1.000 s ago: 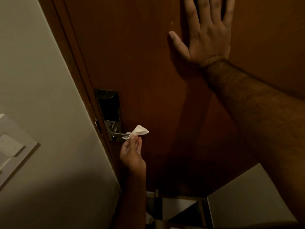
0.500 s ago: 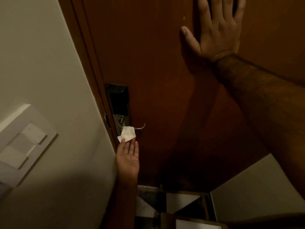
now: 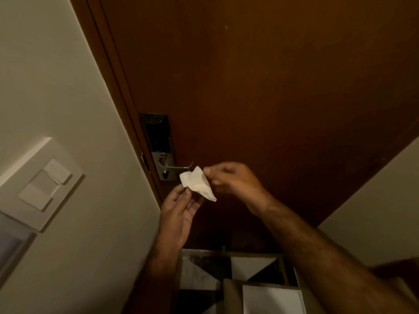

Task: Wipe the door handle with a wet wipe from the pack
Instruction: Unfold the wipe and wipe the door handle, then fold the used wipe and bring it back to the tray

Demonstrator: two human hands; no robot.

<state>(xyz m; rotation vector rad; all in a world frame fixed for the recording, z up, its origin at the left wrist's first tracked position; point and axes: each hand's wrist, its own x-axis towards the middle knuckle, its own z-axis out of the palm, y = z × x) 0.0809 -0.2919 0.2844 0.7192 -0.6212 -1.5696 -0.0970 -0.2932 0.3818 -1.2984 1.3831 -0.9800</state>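
A metal lever door handle (image 3: pixel 175 167) juts from a dark lock plate (image 3: pixel 157 137) on the brown wooden door (image 3: pixel 260 75). Just right of and below the lever's tip, a crumpled white wet wipe (image 3: pixel 198 183) is held by both hands. My left hand (image 3: pixel 179 214) pinches its lower left part from below. My right hand (image 3: pixel 233 180) grips its upper right edge with thumb and fingertips. The wipe is a little apart from the handle. The pack of wipes is not in view.
A cream wall with a white switch panel (image 3: pixel 43 184) lies to the left of the door frame. Another cream wall (image 3: pixel 381 200) stands at the right. Below, a black-and-white patterned floor (image 3: pixel 226 266) and a white-topped box (image 3: pixel 272 300) show.
My right hand has come off the door high up and dropped to the wipe. My left hand drew the wipe off the lever, slightly right and down.
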